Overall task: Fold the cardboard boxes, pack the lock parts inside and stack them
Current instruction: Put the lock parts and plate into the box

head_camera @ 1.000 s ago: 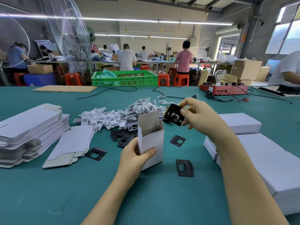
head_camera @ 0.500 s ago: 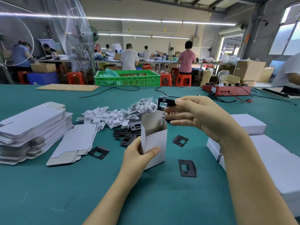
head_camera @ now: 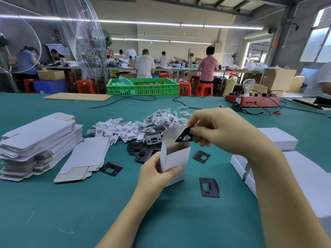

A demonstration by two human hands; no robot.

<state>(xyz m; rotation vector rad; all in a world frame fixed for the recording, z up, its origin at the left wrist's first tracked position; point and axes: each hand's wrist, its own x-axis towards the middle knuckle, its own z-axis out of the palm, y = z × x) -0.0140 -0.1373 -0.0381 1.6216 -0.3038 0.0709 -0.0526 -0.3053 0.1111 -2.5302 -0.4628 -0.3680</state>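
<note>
Taking the upright box (head_camera: pixel 176 162) as landmark: far to its left a stack of flat blanks (head_camera: pixel 38 142) sits on the teal worktop (head_camera: pixel 75 212), with one loose blank (head_camera: pixel 84 160) lying just beside the stack, between it and the box. A single black plate (head_camera: pixel 111 168) rests near that blank's lower corner. Behind and left of the box are white plastic inserts (head_camera: pixel 114 130), a heap of black plates (head_camera: pixel 143 148) and bagged screws (head_camera: pixel 161 119). The left hand (head_camera: pixel 157 173) grips the box by its lower left corner, thumb across the front wall, holding it standing with its top flap up and mouth open. The right hand (head_camera: pixel 220 130) has come down from above the box since half a second ago: its grip now pinches a black plate, the held plate (head_camera: pixel 184 135), tilted, its lower corner at the box mouth in front of the flap. That puts the part on the point of going in; judging by this, packing of this box is under way, with closing and stacking still ahead. Right of the box two more plates (head_camera: pixel 201 156) lie loose on the worktop, and further right are closed white boxes (head_camera: pixel 279 140).
</note>
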